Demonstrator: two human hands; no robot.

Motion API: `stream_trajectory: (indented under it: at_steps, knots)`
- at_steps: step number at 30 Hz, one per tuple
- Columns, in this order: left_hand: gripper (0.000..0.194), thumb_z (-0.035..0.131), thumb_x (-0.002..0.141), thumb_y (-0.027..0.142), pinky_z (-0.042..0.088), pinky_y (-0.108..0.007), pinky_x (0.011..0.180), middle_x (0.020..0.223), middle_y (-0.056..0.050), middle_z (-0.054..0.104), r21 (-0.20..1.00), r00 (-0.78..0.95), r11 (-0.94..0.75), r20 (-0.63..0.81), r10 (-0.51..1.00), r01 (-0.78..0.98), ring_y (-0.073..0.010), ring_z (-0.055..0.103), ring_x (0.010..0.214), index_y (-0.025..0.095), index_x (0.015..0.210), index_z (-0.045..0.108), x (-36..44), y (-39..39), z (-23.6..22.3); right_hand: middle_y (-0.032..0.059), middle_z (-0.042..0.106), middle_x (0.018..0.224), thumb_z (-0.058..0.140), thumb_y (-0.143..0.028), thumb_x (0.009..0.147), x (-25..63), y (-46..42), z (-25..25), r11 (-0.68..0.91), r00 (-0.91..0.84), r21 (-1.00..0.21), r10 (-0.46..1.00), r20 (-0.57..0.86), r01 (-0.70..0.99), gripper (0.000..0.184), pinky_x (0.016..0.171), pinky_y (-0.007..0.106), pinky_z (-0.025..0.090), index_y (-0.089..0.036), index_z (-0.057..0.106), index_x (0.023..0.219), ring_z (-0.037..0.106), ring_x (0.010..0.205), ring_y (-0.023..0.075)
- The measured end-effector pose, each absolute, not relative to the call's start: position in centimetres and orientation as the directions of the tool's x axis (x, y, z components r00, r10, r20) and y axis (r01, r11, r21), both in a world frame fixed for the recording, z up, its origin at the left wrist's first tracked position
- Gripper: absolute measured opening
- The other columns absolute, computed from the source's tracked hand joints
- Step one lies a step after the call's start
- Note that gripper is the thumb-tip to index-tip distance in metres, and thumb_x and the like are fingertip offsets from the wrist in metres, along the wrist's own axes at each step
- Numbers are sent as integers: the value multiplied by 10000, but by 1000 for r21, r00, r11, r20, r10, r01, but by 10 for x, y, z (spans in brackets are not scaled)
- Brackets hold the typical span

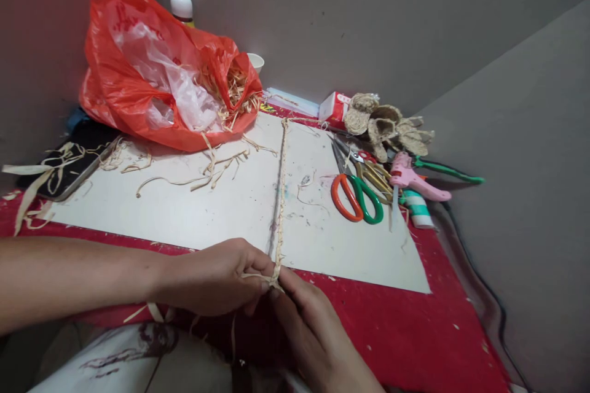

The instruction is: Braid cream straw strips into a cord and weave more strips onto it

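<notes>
A long thin braid of pale straw [281,196] runs from the far edge of a white board [193,202] straight toward me. My left hand [216,276] and my right hand [313,331] meet at its near end, both closed in a pinch on the loose straw strands there. The fingertips touch over the red table edge. More strands hang down below my hands.
An orange plastic bag [157,80] spilling straw lies at the back left, with loose strips scattered beside it. At right lie scissors [357,193], a pink glue gun [412,178], green pliers and small woven straw pieces [382,123]. A dark tray sits at far left. Walls close in behind and right.
</notes>
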State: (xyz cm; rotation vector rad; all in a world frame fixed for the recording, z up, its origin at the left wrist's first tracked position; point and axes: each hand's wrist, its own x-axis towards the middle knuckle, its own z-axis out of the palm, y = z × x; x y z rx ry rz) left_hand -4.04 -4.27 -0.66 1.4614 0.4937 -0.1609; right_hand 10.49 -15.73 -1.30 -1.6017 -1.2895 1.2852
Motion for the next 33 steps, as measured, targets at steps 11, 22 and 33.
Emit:
stream_trajectory:
  at_steps: [11, 22, 33]
  knots:
    - [216, 437, 826, 286, 285, -199, 475, 602, 29, 488, 900, 871, 178, -432, 233, 399, -72, 395, 521, 151, 710, 560, -41, -45, -7, 99, 676, 1078, 516, -390, 851, 101, -168, -27, -228, 227, -815, 966, -122, 532, 436, 772, 290, 512, -202, 556, 1243, 628, 952, 238]
    - [214, 395, 829, 249, 315, -206, 498, 603, 37, 469, 913, 887, 207, -396, 237, 352, -75, 363, 515, 159, 765, 579, -44, -49, -10, 69, 700, 965, 447, -390, 880, 95, -170, -31, -256, 239, -640, 964, -115, 724, 327, 640, 263, 522, -249, 596, 1135, 660, 842, 221]
    - [149, 426, 837, 315, 301, -180, 441, 608, 62, 491, 890, 819, 175, -456, 347, 421, -73, 365, 475, 209, 927, 481, -47, -55, -10, 76, 686, 896, 435, -426, 898, 93, -166, -20, -286, 200, -791, 957, -209, 541, 314, 721, 255, 478, -217, 642, 1010, 619, 830, 203]
